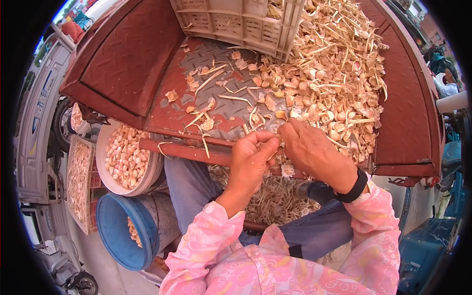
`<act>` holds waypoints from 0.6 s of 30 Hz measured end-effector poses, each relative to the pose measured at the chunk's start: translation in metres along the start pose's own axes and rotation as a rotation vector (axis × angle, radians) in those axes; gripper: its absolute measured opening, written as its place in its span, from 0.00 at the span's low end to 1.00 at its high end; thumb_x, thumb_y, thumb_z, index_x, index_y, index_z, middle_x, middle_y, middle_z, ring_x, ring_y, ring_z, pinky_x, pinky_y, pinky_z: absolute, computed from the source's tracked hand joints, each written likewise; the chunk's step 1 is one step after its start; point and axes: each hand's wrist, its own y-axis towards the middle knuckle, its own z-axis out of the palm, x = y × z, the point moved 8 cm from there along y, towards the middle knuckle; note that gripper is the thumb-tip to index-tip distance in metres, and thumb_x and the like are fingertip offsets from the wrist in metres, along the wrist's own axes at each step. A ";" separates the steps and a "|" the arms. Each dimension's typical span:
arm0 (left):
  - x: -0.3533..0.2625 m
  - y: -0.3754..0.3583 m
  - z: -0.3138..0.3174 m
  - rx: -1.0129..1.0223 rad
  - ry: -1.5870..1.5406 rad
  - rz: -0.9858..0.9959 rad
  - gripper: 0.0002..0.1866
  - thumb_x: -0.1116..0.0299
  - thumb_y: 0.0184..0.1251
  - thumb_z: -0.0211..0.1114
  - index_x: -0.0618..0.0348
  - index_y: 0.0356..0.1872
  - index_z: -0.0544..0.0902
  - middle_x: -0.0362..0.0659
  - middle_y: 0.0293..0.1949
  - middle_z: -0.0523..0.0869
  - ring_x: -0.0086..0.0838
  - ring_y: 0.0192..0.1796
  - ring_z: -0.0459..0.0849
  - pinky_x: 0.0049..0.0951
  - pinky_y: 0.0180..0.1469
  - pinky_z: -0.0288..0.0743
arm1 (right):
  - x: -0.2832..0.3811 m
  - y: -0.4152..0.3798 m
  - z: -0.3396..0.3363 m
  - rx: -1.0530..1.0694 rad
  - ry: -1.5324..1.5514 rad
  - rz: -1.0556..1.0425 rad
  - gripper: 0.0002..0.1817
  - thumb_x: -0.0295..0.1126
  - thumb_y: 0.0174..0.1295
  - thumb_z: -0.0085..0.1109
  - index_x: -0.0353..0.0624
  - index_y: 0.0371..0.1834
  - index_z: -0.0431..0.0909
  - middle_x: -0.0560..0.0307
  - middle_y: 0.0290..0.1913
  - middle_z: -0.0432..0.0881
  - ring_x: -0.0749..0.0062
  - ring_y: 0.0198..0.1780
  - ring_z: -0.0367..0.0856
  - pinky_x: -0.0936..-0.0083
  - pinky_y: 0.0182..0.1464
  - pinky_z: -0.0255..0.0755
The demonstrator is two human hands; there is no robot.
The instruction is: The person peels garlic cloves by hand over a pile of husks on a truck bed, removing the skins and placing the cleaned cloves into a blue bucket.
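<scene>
My left hand (251, 161) and my right hand (314, 150) meet at the front edge of the red metal truck bed (196, 140). Both are closed, thumbs and fingertips pinched together at a small pale garlic clove (272, 156), mostly hidden by the fingers. Just beyond my fingertips, loose garlic cloves (302, 91) lie among dry skins and stalks. A large heap of garlic skins and cloves (344, 64) covers the right side of the bed. Thin dry stalks (211, 81) and bits of skin are scattered on the left.
A whitish plastic crate (231, 27) stands at the back of the bed. To my left are a white bucket of cloves (127, 157), a blue bucket (110, 231) with some cloves, and a crate of garlic (78, 172). Skins and stalks (275, 201) pile up between my legs.
</scene>
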 end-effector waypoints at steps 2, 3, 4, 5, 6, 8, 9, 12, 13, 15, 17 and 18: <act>0.000 -0.004 0.004 0.025 0.015 -0.012 0.10 0.70 0.63 0.62 0.64 0.42 0.77 0.41 0.28 0.82 0.13 0.23 0.73 0.08 0.19 0.59 | -0.014 -0.004 0.003 -0.007 0.249 0.084 0.08 0.26 0.54 0.52 0.38 0.35 0.66 0.46 0.27 0.70 0.51 0.31 0.75 0.65 0.31 0.70; -0.005 -0.008 0.007 0.039 0.031 -0.026 0.10 0.71 0.63 0.62 0.64 0.42 0.77 0.41 0.28 0.82 0.13 0.22 0.73 0.08 0.19 0.58 | -0.019 -0.005 0.004 -0.009 0.374 0.126 0.08 0.27 0.55 0.52 0.38 0.34 0.66 0.46 0.26 0.71 0.50 0.30 0.75 0.64 0.31 0.70; -0.008 -0.011 0.008 0.050 0.046 -0.037 0.10 0.71 0.63 0.62 0.64 0.42 0.76 0.41 0.28 0.82 0.12 0.22 0.73 0.08 0.19 0.58 | -0.020 -0.004 0.005 0.046 0.443 0.156 0.08 0.28 0.55 0.53 0.38 0.35 0.66 0.46 0.26 0.71 0.49 0.30 0.75 0.62 0.31 0.69; -0.010 -0.013 0.005 0.057 0.007 -0.072 0.10 0.71 0.63 0.62 0.64 0.42 0.76 0.41 0.28 0.82 0.13 0.22 0.73 0.08 0.18 0.58 | -0.018 -0.003 0.004 0.102 0.511 0.185 0.08 0.28 0.56 0.53 0.38 0.35 0.67 0.45 0.25 0.72 0.48 0.30 0.75 0.61 0.31 0.69; -0.013 -0.015 -0.001 0.064 -0.030 -0.108 0.10 0.71 0.63 0.61 0.64 0.42 0.76 0.42 0.29 0.82 0.13 0.22 0.73 0.08 0.18 0.58 | -0.017 -0.002 0.005 0.159 0.580 0.216 0.09 0.29 0.56 0.54 0.37 0.36 0.67 0.45 0.24 0.72 0.46 0.29 0.75 0.60 0.31 0.69; -0.014 -0.020 -0.011 0.067 -0.104 -0.171 0.09 0.72 0.63 0.61 0.64 0.42 0.76 0.43 0.29 0.81 0.13 0.21 0.73 0.08 0.17 0.59 | -0.018 -0.002 0.009 0.193 0.391 0.245 0.08 0.29 0.57 0.54 0.39 0.36 0.69 0.47 0.26 0.74 0.48 0.30 0.76 0.60 0.31 0.69; -0.014 -0.020 -0.016 0.066 -0.141 -0.191 0.09 0.72 0.64 0.60 0.64 0.42 0.75 0.43 0.29 0.81 0.13 0.21 0.73 0.08 0.17 0.59 | -0.019 -0.001 0.010 0.205 0.297 0.255 0.07 0.29 0.57 0.54 0.40 0.36 0.70 0.48 0.27 0.75 0.49 0.30 0.77 0.60 0.31 0.69; -0.016 -0.024 -0.022 0.071 -0.193 -0.218 0.09 0.71 0.65 0.58 0.65 0.42 0.75 0.45 0.29 0.80 0.14 0.21 0.73 0.08 0.16 0.60 | -0.024 0.006 0.001 0.006 0.257 0.181 0.05 0.28 0.57 0.54 0.42 0.35 0.74 0.50 0.28 0.76 0.52 0.30 0.77 0.62 0.31 0.69; -0.017 -0.025 -0.024 0.068 -0.204 -0.222 0.09 0.71 0.65 0.58 0.65 0.42 0.75 0.45 0.29 0.80 0.14 0.21 0.73 0.08 0.16 0.60 | -0.023 0.009 -0.009 -0.092 0.263 0.211 0.02 0.28 0.57 0.55 0.43 0.32 0.76 0.52 0.29 0.76 0.54 0.30 0.78 0.63 0.31 0.70; -0.019 -0.030 -0.028 0.056 -0.221 -0.217 0.09 0.71 0.65 0.58 0.65 0.43 0.75 0.45 0.29 0.80 0.14 0.21 0.72 0.08 0.16 0.60 | -0.029 0.013 -0.009 -0.115 0.298 0.218 0.02 0.28 0.56 0.56 0.43 0.31 0.77 0.51 0.29 0.76 0.53 0.31 0.78 0.63 0.32 0.70; -0.028 -0.042 -0.036 0.046 -0.238 -0.189 0.10 0.71 0.65 0.58 0.64 0.44 0.75 0.46 0.30 0.80 0.14 0.21 0.71 0.08 0.16 0.60 | -0.050 0.014 -0.008 -0.115 0.290 0.271 0.03 0.27 0.56 0.56 0.42 0.32 0.77 0.50 0.30 0.77 0.53 0.33 0.78 0.64 0.33 0.71; -0.043 -0.057 -0.050 0.008 -0.243 -0.138 0.10 0.71 0.65 0.58 0.64 0.45 0.75 0.46 0.30 0.79 0.15 0.21 0.70 0.08 0.16 0.60 | -0.061 0.013 -0.008 -0.120 0.235 0.292 0.03 0.27 0.56 0.56 0.43 0.32 0.77 0.50 0.31 0.77 0.52 0.34 0.78 0.64 0.33 0.71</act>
